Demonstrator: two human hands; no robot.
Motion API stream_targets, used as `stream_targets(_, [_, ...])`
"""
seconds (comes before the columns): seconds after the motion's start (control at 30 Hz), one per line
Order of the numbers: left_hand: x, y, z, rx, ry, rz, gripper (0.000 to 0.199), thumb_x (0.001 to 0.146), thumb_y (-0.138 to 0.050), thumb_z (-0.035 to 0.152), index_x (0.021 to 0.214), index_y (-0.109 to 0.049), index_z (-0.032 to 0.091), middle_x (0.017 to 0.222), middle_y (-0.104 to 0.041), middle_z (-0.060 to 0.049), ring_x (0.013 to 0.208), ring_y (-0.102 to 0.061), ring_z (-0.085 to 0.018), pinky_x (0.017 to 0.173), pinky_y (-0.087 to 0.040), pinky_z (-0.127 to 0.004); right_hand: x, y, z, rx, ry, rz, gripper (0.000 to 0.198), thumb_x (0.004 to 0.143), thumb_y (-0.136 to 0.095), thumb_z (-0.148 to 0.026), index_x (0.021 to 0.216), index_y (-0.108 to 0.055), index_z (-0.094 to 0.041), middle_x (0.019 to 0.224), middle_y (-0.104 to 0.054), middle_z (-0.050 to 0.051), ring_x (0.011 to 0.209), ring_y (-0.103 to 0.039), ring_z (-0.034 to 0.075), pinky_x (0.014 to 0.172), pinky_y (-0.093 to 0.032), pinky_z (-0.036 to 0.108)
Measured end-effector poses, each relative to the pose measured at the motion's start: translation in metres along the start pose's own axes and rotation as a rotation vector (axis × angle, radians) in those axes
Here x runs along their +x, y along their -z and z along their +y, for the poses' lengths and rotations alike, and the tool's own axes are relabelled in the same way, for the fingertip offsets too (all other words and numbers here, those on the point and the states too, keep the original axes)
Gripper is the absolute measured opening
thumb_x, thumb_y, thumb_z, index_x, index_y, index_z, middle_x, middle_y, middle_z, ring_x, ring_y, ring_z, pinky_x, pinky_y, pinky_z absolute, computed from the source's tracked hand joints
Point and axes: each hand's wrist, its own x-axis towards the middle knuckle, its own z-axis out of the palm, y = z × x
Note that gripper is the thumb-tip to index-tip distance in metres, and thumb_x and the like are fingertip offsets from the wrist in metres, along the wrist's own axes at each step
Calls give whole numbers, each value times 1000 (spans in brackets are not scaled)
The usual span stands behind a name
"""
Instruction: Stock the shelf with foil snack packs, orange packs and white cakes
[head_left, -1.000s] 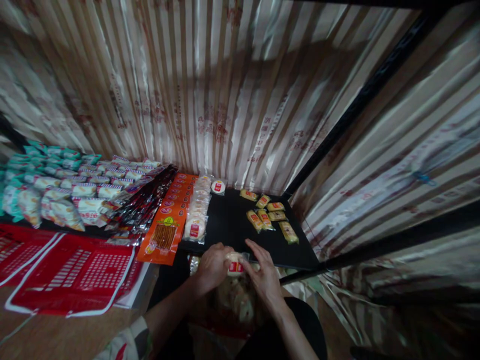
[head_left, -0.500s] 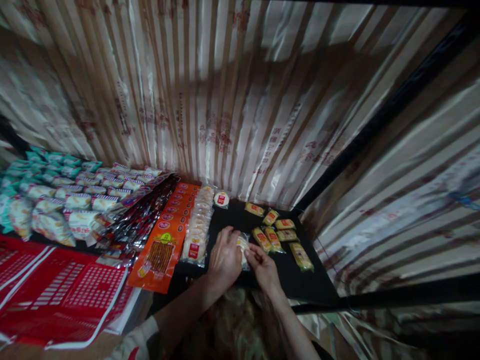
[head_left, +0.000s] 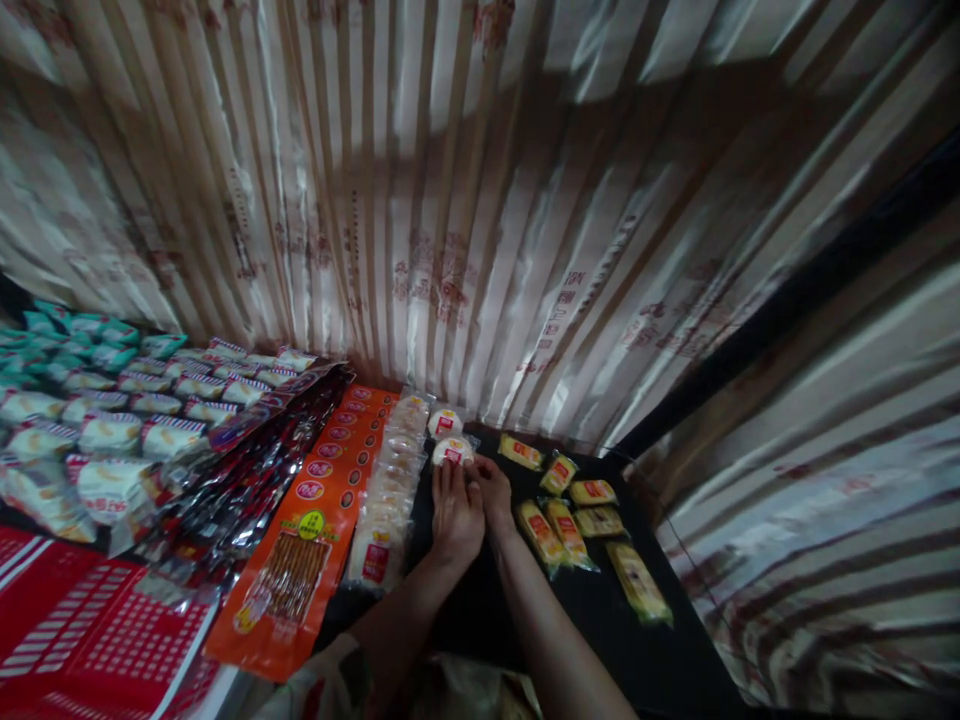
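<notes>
A round white rice cracker packet (head_left: 450, 449) with a red label lies at the back of the black shelf, just in front of a similar packet (head_left: 445, 422). The fingers of my left hand (head_left: 456, 510) rest over its near edge, gripping it. Beside it, my right hand (head_left: 491, 488) pinches the right edge of the wrapper; its fingertips are partly hidden. Left of my hands runs a row of overlapping rice cracker packets (head_left: 386, 490). To the right lie several yellow wrapped snack packs (head_left: 543, 530).
An orange strip of stick-snack packs (head_left: 300, 540) and dark shiny packets (head_left: 255, 480) lie farther left, with white snack bags (head_left: 109, 432) beyond. A red basket (head_left: 127, 630) stands at lower left. A striped curtain (head_left: 450, 200) hangs behind the black shelf (head_left: 517, 610).
Both hands have moved the rice cracker packet from the front of the shelf to the back, near the other one. The view has shifted a little.
</notes>
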Motion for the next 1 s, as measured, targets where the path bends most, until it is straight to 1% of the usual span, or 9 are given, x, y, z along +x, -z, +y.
stream_targets(0.1, [19, -13, -5, 36, 9, 53, 45, 85, -37, 20, 125, -49, 3, 136, -46, -19, 132, -34, -28, 112, -24, -45, 17, -10, 4, -39, 5, 8, 36, 66, -56, -47, 84, -65, -17, 75, -70, 4, 68, -64, 18, 67, -51, 29])
stream_targets(0.17, [29, -21, -8, 40, 19, 76, 45, 86, -36, 20, 126, -48, 4, 135, -46, -19, 132, -33, -28, 111, -24, -45, 25, -15, 6, -70, 8, 1, 35, 68, -56, -46, 87, -66, -19, 75, -70, 3, 68, -64, 18, 65, -51, 29])
stream_targets(0.27, [41, -30, -13, 19, 53, 64, 45, 87, -36, 22, 129, -46, 8, 139, -43, -17, 134, -29, -27, 113, -22, -43, 34, -20, 6, -125, 11, -13, 31, 70, -56, -43, 90, -67, -21, 73, -70, 1, 68, -64, 18, 65, -51, 28])
stream_targets(0.37, [51, -35, -17, -1, 120, 28, 47, 88, -35, 24, 130, -44, 5, 140, -40, -20, 134, -29, -28, 112, -22, -43, 39, -23, 5, -191, 11, -18, 31, 73, -54, -42, 93, -66, -22, 76, -70, 1, 69, -64, 17, 66, -51, 28])
stream_targets(0.43, [55, -37, -20, -1, 129, 17, 46, 88, -35, 24, 129, -44, 5, 138, -41, -21, 133, -32, -28, 111, -24, -44, 41, -23, 4, -241, 10, -19, 32, 74, -53, -42, 96, -66, -22, 80, -70, 2, 73, -64, 17, 69, -50, 28])
stream_targets(0.53, [57, -37, -21, 12, 120, -1, 45, 89, -33, 23, 130, -44, 8, 138, -43, -19, 132, -33, -27, 111, -23, -45, 44, -22, 0, -320, 10, -28, 32, 75, -55, -42, 98, -65, -22, 87, -69, 4, 79, -64, 18, 72, -49, 28])
stream_targets(0.67, [55, -34, -19, 62, 68, -30, 45, 90, -33, 21, 132, -44, 10, 139, -42, -17, 135, -28, -25, 113, -19, -41, 44, -20, -6, -401, 5, -42, 36, 76, -55, -41, 105, -62, -21, 98, -68, 7, 87, -63, 20, 75, -48, 28])
stream_targets(0.83, [52, -32, -18, 130, 35, -54, 46, 91, -28, 19, 134, -40, 7, 140, -40, -20, 136, -26, -27, 111, -21, -43, 43, -20, -12, -518, 11, -116, 38, 82, -48, -43, 114, -58, -25, 105, -68, 4, 90, -63, 18, 75, -48, 27])
stream_targets(1.0, [52, -29, -17, 158, 22, -56, 46, 90, -31, 18, 134, -41, 8, 139, -42, -19, 135, -29, -26, 110, -25, -42, 47, -21, -8, -509, 19, -89, 37, 80, -50, -46, 109, -61, -27, 100, -69, 3, 88, -64, 19, 74, -48, 29])
